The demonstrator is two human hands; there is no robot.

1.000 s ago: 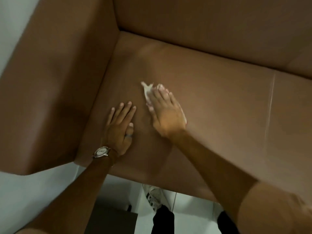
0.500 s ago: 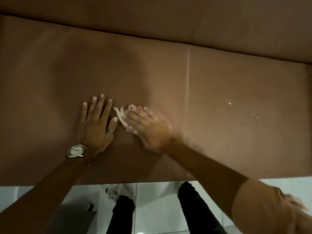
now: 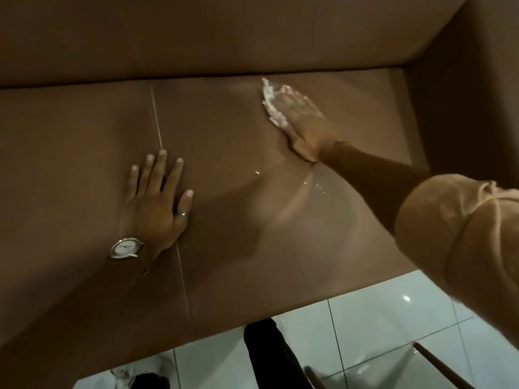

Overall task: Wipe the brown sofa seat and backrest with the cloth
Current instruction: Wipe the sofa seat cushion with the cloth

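**A:** Status?
**B:** Your right hand (image 3: 302, 122) presses the cloth (image 3: 268, 99) flat at 12 o'clock on the seat (image 3: 84, 136); left hand (image 3: 157, 203) flat, empty, at 9. Droplets (image 3: 317, 186) at 3 need wiping; backrest (image 3: 224, 37) likely undone.

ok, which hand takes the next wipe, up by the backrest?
Right. The right hand presses the cloth flat on the seat, close under the backrest. The left hand lies flat and bare on the seat beside the seam, farther from the backrest, likely bracing.

cloth (image 3: 267, 97) mostly under right hand (image 3: 303, 123)
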